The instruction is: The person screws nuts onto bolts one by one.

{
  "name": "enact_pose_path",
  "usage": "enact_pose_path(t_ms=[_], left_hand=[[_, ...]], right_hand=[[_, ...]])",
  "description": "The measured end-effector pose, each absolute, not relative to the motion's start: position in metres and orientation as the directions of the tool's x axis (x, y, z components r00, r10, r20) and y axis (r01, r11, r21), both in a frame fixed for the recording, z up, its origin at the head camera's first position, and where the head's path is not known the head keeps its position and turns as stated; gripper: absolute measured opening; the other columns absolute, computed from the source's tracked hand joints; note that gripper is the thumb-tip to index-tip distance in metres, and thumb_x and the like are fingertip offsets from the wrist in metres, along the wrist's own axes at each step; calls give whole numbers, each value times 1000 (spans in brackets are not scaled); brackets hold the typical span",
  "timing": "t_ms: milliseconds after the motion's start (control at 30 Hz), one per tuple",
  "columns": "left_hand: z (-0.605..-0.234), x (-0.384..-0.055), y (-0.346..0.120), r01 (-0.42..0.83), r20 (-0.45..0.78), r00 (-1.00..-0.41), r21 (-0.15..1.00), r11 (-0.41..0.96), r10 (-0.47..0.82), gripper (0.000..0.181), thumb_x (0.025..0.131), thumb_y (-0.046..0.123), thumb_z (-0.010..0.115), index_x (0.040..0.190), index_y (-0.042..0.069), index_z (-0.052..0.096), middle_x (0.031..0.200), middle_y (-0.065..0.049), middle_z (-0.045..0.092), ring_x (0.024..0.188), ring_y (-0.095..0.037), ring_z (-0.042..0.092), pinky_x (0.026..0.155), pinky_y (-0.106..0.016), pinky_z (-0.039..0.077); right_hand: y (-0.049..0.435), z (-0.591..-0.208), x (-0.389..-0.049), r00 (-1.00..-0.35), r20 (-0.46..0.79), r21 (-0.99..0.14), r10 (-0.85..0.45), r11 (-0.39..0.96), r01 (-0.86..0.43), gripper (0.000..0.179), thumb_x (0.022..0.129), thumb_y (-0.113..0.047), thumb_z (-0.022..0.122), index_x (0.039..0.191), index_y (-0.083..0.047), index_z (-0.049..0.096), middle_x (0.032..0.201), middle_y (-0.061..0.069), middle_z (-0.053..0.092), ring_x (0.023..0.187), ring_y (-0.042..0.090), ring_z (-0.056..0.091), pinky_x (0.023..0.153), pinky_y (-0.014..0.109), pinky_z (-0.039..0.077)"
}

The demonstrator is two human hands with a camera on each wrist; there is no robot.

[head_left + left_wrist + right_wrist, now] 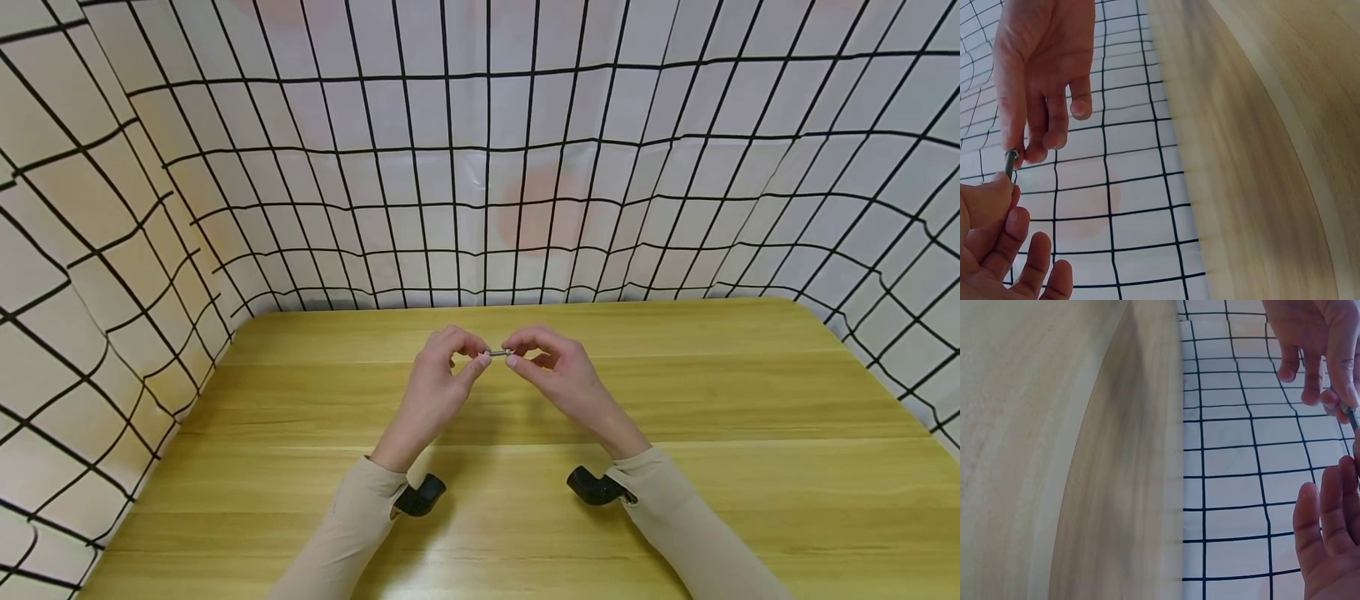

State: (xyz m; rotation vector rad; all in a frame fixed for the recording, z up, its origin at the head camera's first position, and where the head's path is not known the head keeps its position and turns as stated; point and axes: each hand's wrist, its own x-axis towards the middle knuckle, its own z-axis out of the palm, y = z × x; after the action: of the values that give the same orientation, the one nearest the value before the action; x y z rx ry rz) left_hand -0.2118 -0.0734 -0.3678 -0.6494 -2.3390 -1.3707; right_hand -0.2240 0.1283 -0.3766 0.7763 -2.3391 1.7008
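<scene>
Forearms (341, 517) angled inward, the left hand (441, 367) and right hand (562, 367) nearly meet, fingers (467, 340) pinched.

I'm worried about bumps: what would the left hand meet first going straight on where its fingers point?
Most likely the right hand, which pinches the other end of the small metal rod the left hand holds; depth is hard to judge.
</scene>
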Motion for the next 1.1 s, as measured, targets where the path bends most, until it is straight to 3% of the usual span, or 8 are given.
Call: enact_pose_path(t_ms=[333,500,633,833,1100], left_hand=[[-367,-211,-72,560,522,-825,712,423,214,4,92,12,71,95,9,69,89,5,58,91,-16,49,75,-37,38],[-367,-211,-71,560,524,-826,716,418,209,4,91,9,71,95,11,69,89,5,59,91,-16,49,75,-37,38],[-367,-211,-72,552,519,-831,722,417,202,4,91,9,71,95,10,69,89,4,59,91,-17,50,75,-37,38],[-367,-211,-72,539,508,-839,728,423,195,4,93,11,70,95,8,69,90,4,59,92,-17,50,76,-37,38],[-367,-211,-72,536,503,-842,730,425,197,4,93,11,70,95,8,69,90,3,58,92,-18,50,75,-37,38]], right_hand=[[127,-380,-225,-880,371,-865,-297,235,-444,15,99,-24,62,96,-12,71,91,10,62,80,23,53,69,32,48],[128,-381,-227,-899,319,-888,-301,236,-395,26,102,-26,56,95,-7,71,92,7,66,87,29,57,74,40,51],[129,-380,-227,-901,297,-895,-316,235,-378,26,103,-27,55,106,-6,69,101,6,66,96,31,57,77,40,52],[131,-378,-226,-870,353,-871,-345,219,-440,27,96,-19,67,122,-14,64,119,2,63,102,21,59,80,37,51],[127,-368,-218,-854,412,-850,-318,202,-486,19,92,-3,69,110,-4,66,112,6,61,98,22,58,77,39,50]])
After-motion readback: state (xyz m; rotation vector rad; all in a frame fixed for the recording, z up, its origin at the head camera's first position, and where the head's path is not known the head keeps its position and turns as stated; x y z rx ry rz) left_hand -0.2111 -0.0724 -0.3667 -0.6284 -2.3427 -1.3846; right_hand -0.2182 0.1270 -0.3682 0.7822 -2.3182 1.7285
